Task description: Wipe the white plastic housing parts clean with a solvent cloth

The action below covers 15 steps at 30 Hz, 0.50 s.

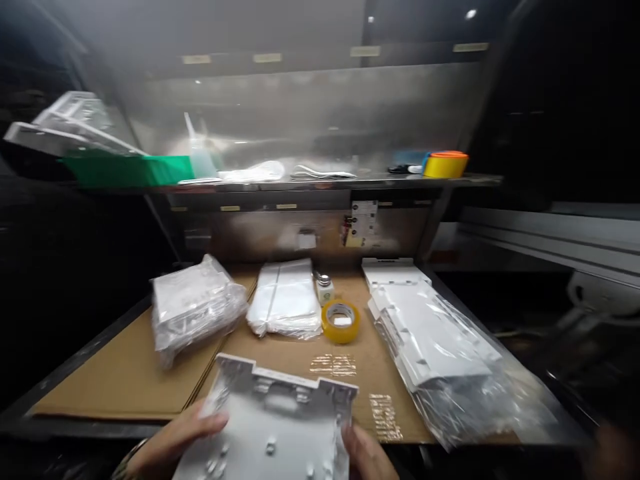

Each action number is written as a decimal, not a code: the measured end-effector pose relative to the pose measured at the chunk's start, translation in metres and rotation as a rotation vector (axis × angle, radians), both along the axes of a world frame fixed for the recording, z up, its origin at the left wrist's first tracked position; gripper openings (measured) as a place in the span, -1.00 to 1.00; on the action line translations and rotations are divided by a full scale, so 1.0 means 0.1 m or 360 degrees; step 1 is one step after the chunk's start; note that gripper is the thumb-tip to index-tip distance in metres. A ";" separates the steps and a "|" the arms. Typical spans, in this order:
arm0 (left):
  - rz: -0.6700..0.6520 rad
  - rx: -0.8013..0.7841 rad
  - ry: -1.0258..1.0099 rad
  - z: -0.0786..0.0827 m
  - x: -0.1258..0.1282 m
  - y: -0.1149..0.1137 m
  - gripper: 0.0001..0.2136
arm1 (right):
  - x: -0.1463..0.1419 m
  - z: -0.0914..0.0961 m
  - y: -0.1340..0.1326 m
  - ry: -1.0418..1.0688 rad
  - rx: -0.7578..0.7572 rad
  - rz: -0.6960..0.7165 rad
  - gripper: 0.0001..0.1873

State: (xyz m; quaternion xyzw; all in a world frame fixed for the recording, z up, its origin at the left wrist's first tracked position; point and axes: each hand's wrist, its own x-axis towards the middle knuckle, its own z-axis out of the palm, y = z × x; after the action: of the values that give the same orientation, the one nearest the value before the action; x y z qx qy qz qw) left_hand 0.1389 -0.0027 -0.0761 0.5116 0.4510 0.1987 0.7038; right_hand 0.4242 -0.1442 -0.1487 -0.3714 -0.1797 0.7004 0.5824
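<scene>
A white moulded plastic panel [293,427], with clips and small posts on its face, is held at the near edge of the bench. My left hand [173,437] grips its left side, the thumb lying over the face. On the right edge, my right hand [367,453] has its fingers closed round the panel. The panel's lower end runs out of view. Beyond it lie a roll of yellow tape [341,321], a stack of clear plastic bags [286,298] and a small bottle with a metal top [325,287].
Cardboard [130,373] covers the bench. A bagged bundle of white parts [195,293] sits at left, and white panels [425,327] with clear wrapping lie at right. Above, a metal shelf [320,185] carries a green bin [135,171] and a yellow roll [446,165].
</scene>
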 end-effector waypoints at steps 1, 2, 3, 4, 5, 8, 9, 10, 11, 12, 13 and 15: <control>-0.0139 0.0146 0.0107 0.04 0.24 0.20 -0.43 | 0.09 0.03 -0.01 0.0046 -0.0038 -0.0234 -0.20; -0.0220 0.0403 0.0222 0.06 0.47 0.41 -0.36 | 0.18 0.06 -0.02 0.0093 -0.0074 -0.0458 -0.23; -0.0210 0.0569 0.0269 0.07 0.69 0.60 -0.33 | 0.27 0.09 -0.04 0.0135 -0.0113 -0.0633 -0.24; -0.0161 0.0705 0.0310 0.05 0.88 0.79 -0.37 | 0.36 0.11 -0.05 0.0168 -0.0146 -0.0774 -0.25; -0.0106 0.0854 0.0356 0.02 1.04 0.97 -0.45 | 0.45 0.14 -0.07 0.0194 -0.0167 -0.0882 -0.24; 0.0072 0.1250 0.0495 -0.13 1.29 1.36 -0.59 | 0.67 0.20 -0.11 0.0236 -0.0196 -0.1062 -0.19; 0.0096 0.1338 0.0536 -0.18 1.31 1.43 -0.61 | 0.73 0.23 -0.13 0.0246 -0.0208 -0.1092 -0.15; 0.0104 0.1402 0.0572 -0.22 1.31 1.49 -0.64 | 0.77 0.25 -0.14 0.0255 -0.0222 -0.1115 -0.11; 0.0106 0.1450 0.0606 -0.26 1.30 1.53 -0.68 | 0.81 0.27 -0.15 0.0263 -0.0235 -0.1137 -0.08; 0.0110 0.1488 0.0638 -0.28 1.28 1.57 -0.72 | 0.83 0.30 -0.16 0.0268 -0.0240 -0.1158 -0.05; 0.0115 0.1515 0.0665 -0.29 1.25 1.60 -0.75 | 0.85 0.32 -0.16 0.0270 -0.0239 -0.1173 -0.03; 0.0126 0.1533 0.0711 -0.28 1.18 1.68 -0.76 | 0.86 0.36 -0.17 0.0273 -0.0247 -0.1213 -0.01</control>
State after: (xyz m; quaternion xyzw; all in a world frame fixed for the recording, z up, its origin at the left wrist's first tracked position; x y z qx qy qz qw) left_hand 0.2572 0.1653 -0.1037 0.7893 0.4666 0.2958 0.2680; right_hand 0.5100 -0.1609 -0.1126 -0.3947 0.0738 0.4739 0.7837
